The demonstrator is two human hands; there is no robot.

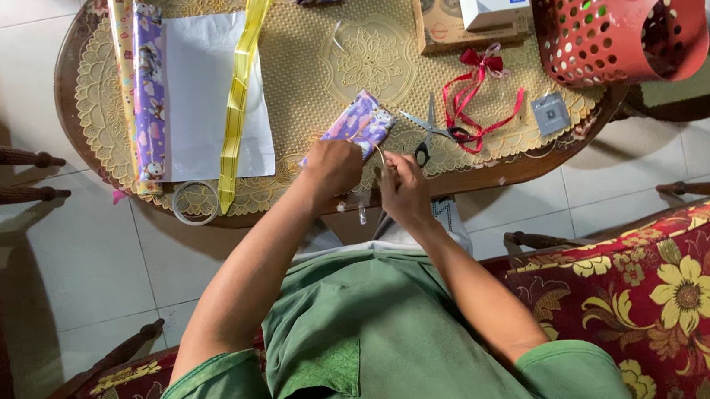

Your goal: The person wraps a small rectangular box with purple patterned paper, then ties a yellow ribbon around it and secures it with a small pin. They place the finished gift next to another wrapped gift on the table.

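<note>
While both hands' grip pinches clear tape [362, 210], cream lace-covered oval table [359, 60], white tiled floor [49, 264], floral sofa [693, 288].

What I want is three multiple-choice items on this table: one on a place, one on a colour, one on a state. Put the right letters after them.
1. Where does the tape roll lie?
A. In the basket
B. At the table's near edge, by the end of the yellow ribbon
C. On the cardboard box

2. What colour is the ribbon beside the scissors?
A. Red
B. Blue
C. Green

3. How does the wrapping paper lie?
A. Rolled up tight
B. Crumpled into a ball
C. Partly unrolled, white side up

Key:
1 B, since the roll overhangs the table edge next to the yellow ribbon's tip.
2 A, since the red ribbon curls right beside the handles.
3 C, since a flat white sheet spreads out from the purple roll.
</note>
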